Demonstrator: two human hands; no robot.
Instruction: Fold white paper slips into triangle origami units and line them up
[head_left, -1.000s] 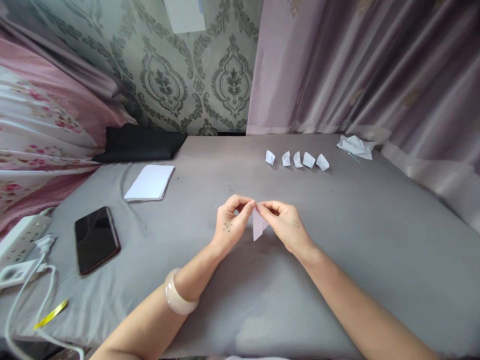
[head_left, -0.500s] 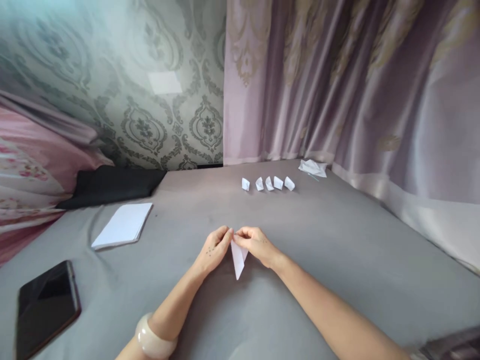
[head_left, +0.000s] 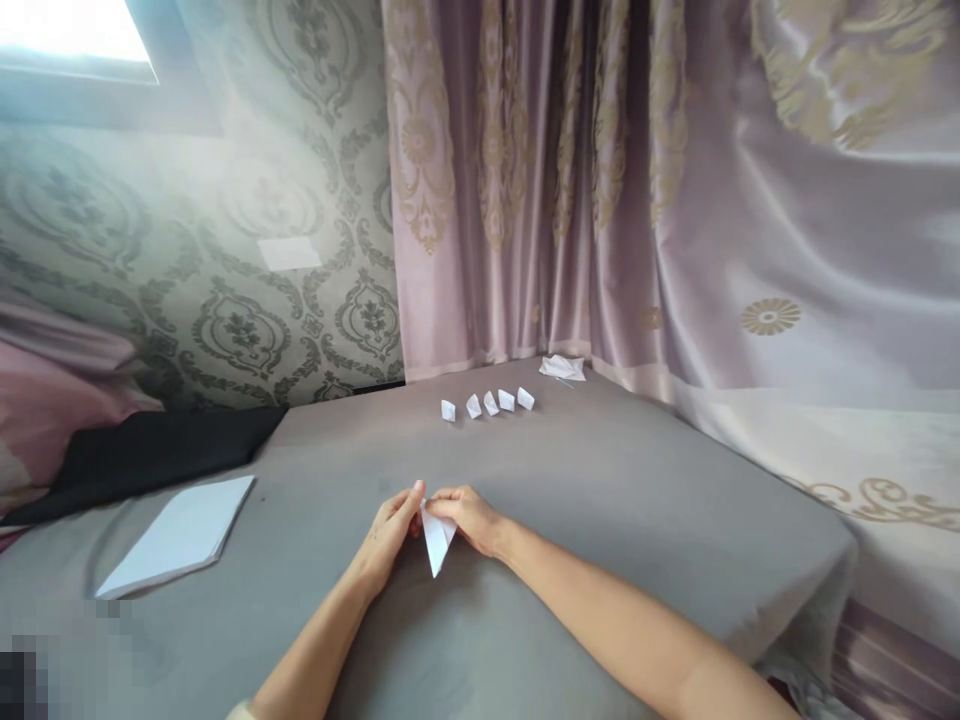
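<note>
Between my hands is a folded piece of white paper [head_left: 437, 543], its narrow point hanging down toward me. My right hand [head_left: 469, 518] pinches its upper right side, thumb and fingers pressed together. On the other side my left hand [head_left: 391, 530] closes on the upper left edge, with the thumb raised along it. The curled fingers of the left hand are partly hidden. Both hands are just above the grey cloth surface [head_left: 570, 600].
Several small folded white paper pieces [head_left: 491, 403] stand in a row beyond my hands. Behind them lies crumpled white paper [head_left: 562, 368] by the curtain [head_left: 510, 200]. At left are a stack of white sheets [head_left: 180, 535] and a black folded cloth [head_left: 157, 450].
My view has tilted up and turned right, so the scene sits lower and further left. The left thumb now stands up, and the folded paper shows a broader face.
</note>
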